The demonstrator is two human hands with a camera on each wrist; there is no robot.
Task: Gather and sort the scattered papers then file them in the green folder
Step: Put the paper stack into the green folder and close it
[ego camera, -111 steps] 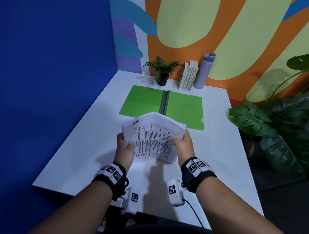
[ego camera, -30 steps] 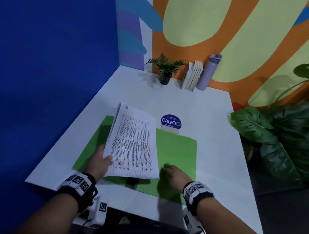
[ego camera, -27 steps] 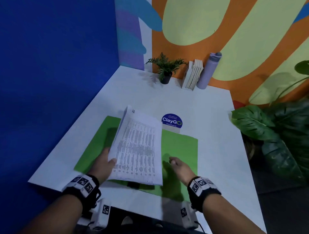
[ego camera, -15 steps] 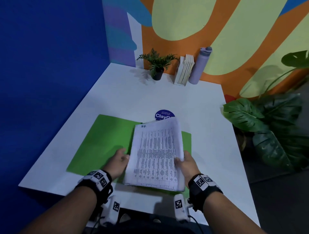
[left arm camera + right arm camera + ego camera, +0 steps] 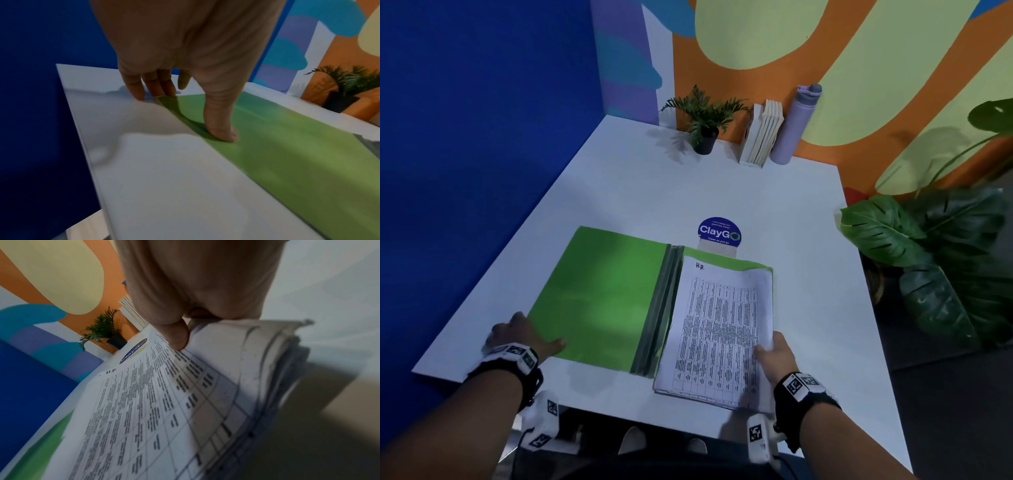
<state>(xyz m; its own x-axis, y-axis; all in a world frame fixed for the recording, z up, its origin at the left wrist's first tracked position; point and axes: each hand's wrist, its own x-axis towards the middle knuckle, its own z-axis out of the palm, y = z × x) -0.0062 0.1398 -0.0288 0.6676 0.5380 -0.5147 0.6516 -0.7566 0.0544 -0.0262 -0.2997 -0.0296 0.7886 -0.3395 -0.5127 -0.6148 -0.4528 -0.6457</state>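
The green folder lies open on the white table, with its grey spine in the middle. A stack of printed papers, marked "H.R." at the top, lies on the right flap. My right hand pinches the stack's near right edge, thumb on top and fingers under the papers. My left hand rests at the left flap's near corner. Its thumb presses the green folder, and its straight fingers touch the table beside it.
A blue round ClayGo sticker sits just beyond the folder. At the back stand a small potted plant, a row of books and a lilac bottle. A large leafy plant stands off the table's right edge; a blue wall runs along the left.
The paper stack came down from both hands onto the folder's right flap. My left hand let go of it and moved to the left flap's near corner.
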